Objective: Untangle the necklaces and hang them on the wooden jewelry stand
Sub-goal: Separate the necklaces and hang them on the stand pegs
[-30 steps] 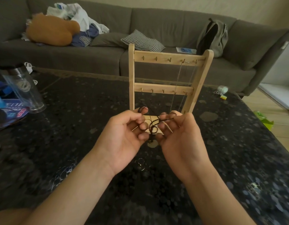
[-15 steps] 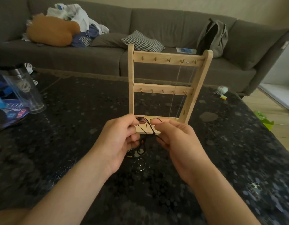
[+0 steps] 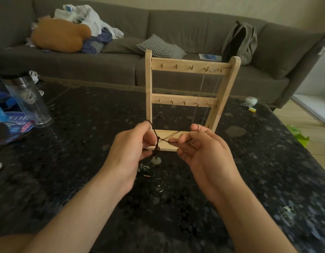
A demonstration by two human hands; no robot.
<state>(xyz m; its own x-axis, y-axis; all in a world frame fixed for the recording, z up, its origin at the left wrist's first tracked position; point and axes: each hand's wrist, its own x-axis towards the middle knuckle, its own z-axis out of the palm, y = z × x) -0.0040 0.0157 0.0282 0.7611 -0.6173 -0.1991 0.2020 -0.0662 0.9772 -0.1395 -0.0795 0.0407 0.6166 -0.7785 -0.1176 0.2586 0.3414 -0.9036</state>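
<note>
Hands are raised just near of the stand, both on one necklace. Left hand (image 3: 129, 148) pinches the dark cord necklace (image 3: 173, 133) between thumb and curled fingers, with a loop riding over the thumb tip. Right hand (image 3: 202, 150) pinches the other side the same way, cord hooked over a fingertip.

Cord is taut between them, in line with the base of the wooden jewelry stand (image 3: 187, 65). My read is that the tension is there to open the loop and expose the snag. Strands cross in an X close to the left hand, so the twist isn't out yet. Cord is held above the table (image 3: 85, 143), so the pendant (image 3: 156, 161) hangs free below the left hand instead of dragging.

Cord look: thin, dark brown or black, matte. Weave is too fine to tell. Small knot or slider sits under the crossing, then a pale rounded pendant. Pendant hangs just above a heap of metal chains (image 3: 145, 170) lying on the table. Can't tell whether the cord is caught in the heap or apart from it. A thin wire-like loop (image 3: 160, 185) lies just near of the heap.

Stand is upright, far of the hands, with two rails of brass hooks. One fine chain (image 3: 201, 92) already hangs off the right-side top hooks and runs down past the lower rail. Left top hooks (image 3: 176, 66) are bare. Judgement: cord goes there once the X is cleared. Risk is the pendant swinging and re-snagging on the heap.
</note>
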